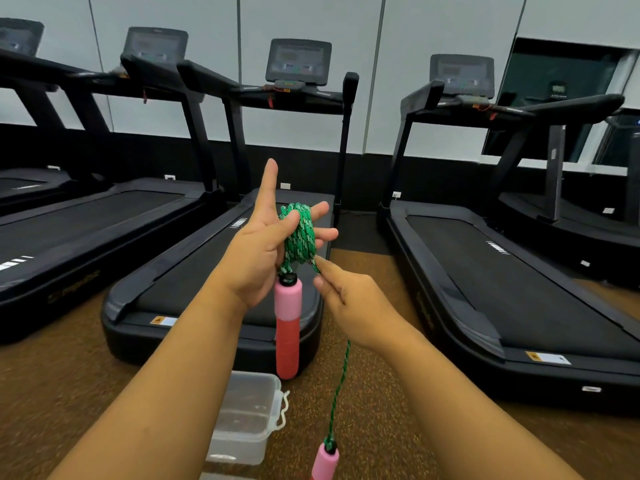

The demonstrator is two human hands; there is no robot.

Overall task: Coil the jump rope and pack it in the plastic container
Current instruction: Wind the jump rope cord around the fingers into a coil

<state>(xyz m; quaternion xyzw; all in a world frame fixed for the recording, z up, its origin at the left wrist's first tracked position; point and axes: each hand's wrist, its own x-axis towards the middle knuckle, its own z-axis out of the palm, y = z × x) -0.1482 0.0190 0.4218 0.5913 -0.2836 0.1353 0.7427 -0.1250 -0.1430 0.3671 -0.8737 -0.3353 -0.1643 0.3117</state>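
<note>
A green braided jump rope (300, 237) is wound in several loops around the fingers of my left hand (263, 247), whose thumb points up. One pink-and-red handle (288, 323) hangs straight down from that coil. My right hand (349, 303) pinches the rope just below the coil. The free length runs under that hand and drops to the second pink handle (325, 462) near the bottom edge. A clear plastic container (247, 415) sits open on the floor below my hands, partly hidden by my left forearm.
Black treadmills (214, 265) stand in a row ahead, another treadmill (519, 271) at right, with a narrow gap between them. Brown speckled floor (374, 393) lies around the container. A grey panelled wall is behind.
</note>
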